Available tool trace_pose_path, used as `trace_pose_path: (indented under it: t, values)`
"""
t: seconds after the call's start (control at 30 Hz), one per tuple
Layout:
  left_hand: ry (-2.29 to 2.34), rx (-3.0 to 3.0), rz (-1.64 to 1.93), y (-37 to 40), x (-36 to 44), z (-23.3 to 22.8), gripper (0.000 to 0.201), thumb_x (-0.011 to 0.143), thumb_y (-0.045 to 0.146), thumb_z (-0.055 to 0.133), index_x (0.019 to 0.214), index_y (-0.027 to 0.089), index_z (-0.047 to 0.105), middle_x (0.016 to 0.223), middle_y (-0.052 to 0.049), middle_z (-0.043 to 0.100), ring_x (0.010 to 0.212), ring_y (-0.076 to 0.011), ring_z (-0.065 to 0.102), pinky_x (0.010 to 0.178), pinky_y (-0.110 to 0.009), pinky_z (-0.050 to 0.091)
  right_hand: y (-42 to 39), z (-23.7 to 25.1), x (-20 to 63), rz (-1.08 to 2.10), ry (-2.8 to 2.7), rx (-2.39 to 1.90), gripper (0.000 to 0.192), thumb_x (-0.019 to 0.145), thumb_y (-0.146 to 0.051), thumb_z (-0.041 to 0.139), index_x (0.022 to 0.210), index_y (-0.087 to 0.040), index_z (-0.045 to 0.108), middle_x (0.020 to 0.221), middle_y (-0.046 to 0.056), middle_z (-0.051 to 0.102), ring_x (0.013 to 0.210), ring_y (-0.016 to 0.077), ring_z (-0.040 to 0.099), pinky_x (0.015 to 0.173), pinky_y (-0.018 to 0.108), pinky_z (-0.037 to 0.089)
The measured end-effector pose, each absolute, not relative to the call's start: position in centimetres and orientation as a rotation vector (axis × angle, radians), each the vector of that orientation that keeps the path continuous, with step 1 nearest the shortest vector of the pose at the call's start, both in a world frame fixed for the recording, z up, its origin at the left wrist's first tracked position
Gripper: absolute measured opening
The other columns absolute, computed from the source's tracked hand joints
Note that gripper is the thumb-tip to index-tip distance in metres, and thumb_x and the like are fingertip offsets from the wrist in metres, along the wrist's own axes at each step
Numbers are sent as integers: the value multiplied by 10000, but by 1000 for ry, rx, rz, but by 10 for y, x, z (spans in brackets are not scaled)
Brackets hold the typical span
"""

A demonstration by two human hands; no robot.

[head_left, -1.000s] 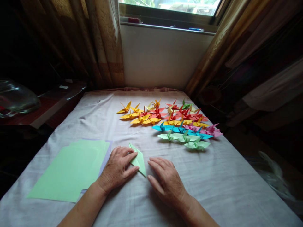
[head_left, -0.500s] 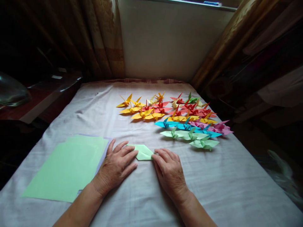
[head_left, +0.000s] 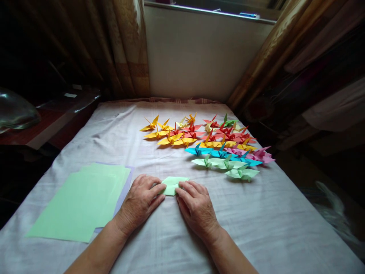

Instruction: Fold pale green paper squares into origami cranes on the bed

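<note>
A small folded piece of light green paper lies on the white cloth between my hands. My left hand has its thumb and fingers closed on the paper's left end. At the right end, the fingertips of my right hand press together on the paper's edge. Part of the paper is hidden under the fingers of both hands. Left of my left hand lie several flat light green sheets, with a lilac sheet showing from beneath them.
Rows of folded paper cranes stand beyond my hands: yellow cranes, red cranes, blue cranes, pink cranes and light green cranes. A white cloth covers the table. Curtains hang at the back.
My right hand has moved slightly left, nearer my left hand. The folded paper has a different outline, with a corner now pointing to the upper right. My left fingers have drawn closer together.
</note>
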State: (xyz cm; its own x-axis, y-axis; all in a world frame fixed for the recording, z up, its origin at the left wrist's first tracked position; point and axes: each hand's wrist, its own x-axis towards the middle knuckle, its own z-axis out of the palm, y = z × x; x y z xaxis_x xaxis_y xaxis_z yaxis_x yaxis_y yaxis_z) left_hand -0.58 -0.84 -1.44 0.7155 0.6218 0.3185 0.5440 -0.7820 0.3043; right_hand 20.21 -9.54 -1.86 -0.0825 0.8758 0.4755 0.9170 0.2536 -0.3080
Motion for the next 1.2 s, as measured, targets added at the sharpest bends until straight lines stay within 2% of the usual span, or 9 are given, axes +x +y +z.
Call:
trace_pose_path:
  t: [0.1, 0.2, 0.27, 0.37, 0.63, 0.77, 0.9, 1.2]
  values:
    - [951, 2752, 656, -11, -5, -15, 202, 973, 336, 545, 1067, 248, 700, 1107, -72, 699, 1030, -246, 627, 1044, -519, 432, -95, -20, 201, -73, -1966, -1621, 241, 1000, -256, 485, 1100, -240, 704, 1160, 61, 723, 1083, 230, 606, 945, 385, 450]
    - [902, 2804, 728, -12, -2, -17, 238, 999, 303, 495, 1118, 232, 687, 1170, -87, 704, 1095, -263, 628, 1029, -512, 441, -95, -20, 201, -51, -1966, -1625, 233, 995, -255, 493, 1109, -233, 695, 1155, 66, 721, 1083, 232, 605, 938, 379, 452]
    - [838, 2838, 763, -12, -1, -18, 271, 1020, 275, 450, 1162, 224, 674, 1173, -88, 716, 1099, -250, 640, 1021, -483, 452, -95, -20, 200, -50, -1961, -1612, 233, 994, -253, 489, 1113, -226, 688, 1143, 65, 723, 1066, 232, 607, 929, 376, 455]
    - [790, 2841, 779, -13, 1, -17, 281, 1036, 281, 426, 1123, 232, 688, 1129, -71, 739, 1053, -219, 667, 1000, -434, 470, -95, -19, 200, -59, -1951, -1574, 235, 997, -245, 476, 1108, -222, 681, 1118, 59, 729, 1038, 228, 614, 913, 369, 456]
    - [769, 2798, 845, -12, 0, -17, 241, 1028, 269, 458, 1063, 232, 693, 1096, -51, 752, 1013, -203, 683, 944, -406, 492, -94, -21, 198, -110, -1933, -1472, 202, 968, -197, 511, 1102, -212, 662, 1073, 44, 734, 980, 218, 624, 888, 360, 445]
    - [788, 2784, 826, -12, -1, -20, 223, 1013, 251, 483, 1069, 242, 699, 1108, -48, 755, 1023, -197, 691, 972, -401, 485, -92, -17, 198, -146, -1950, -1497, 217, 919, -164, 547, 1092, -217, 667, 1061, 56, 724, 993, 230, 614, 891, 365, 451]
    - [786, 2773, 783, -11, -3, -20, 227, 1020, 259, 476, 1070, 247, 697, 1130, -39, 758, 1063, -194, 691, 1015, -407, 462, -88, -15, 198, -125, -1986, -1554, 231, 877, -193, 615, 1097, -227, 675, 1161, 76, 697, 1089, 261, 587, 922, 394, 443]
    - [827, 2777, 776, -15, -1, -14, 240, 1024, 247, 449, 1045, 232, 688, 1134, -40, 756, 1070, -197, 685, 1067, -424, 415, -84, -21, 195, -1, -1904, -1532, 115, 956, -223, 570, 1022, -237, 663, 1099, 28, 725, 1046, 222, 606, 923, 357, 412]
